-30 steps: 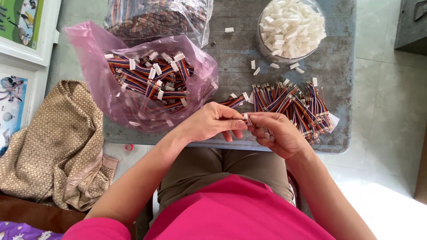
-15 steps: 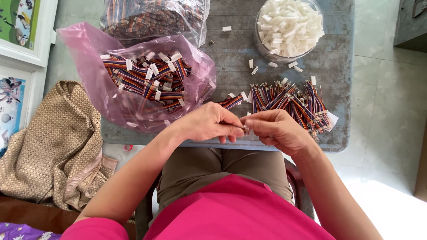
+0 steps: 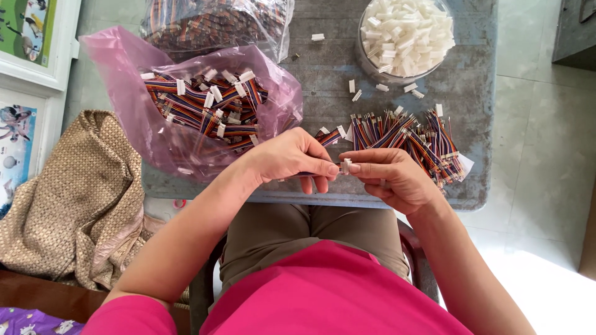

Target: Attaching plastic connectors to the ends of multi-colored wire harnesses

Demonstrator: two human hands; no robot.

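Hands meeting at the near edge of the grey tabletop (image 3: 323,74). Left hand (image 3: 292,158) is pinched shut on a short multicoloured wire lead (image 3: 327,138), which shows just above its fingertips. Right hand (image 3: 391,177) is closed on a small white plastic connector housing (image 3: 346,166), held against the left fingertips. Just beyond the right hand, a loose pile of multicoloured wire leads (image 3: 410,139) with bare terminal ends lies on the tabletop. Beyond the left hand, an open pink plastic bag (image 3: 124,62) holds leads with white housings fitted. A clear bag of more wire (image 3: 211,22) lies behind it. At the far right of the tabletop stands a clear round tub of white housings (image 3: 406,34), with several stray housings (image 3: 352,87) scattered nearby. A tan woven cloth (image 3: 68,198) lies left of the tabletop.
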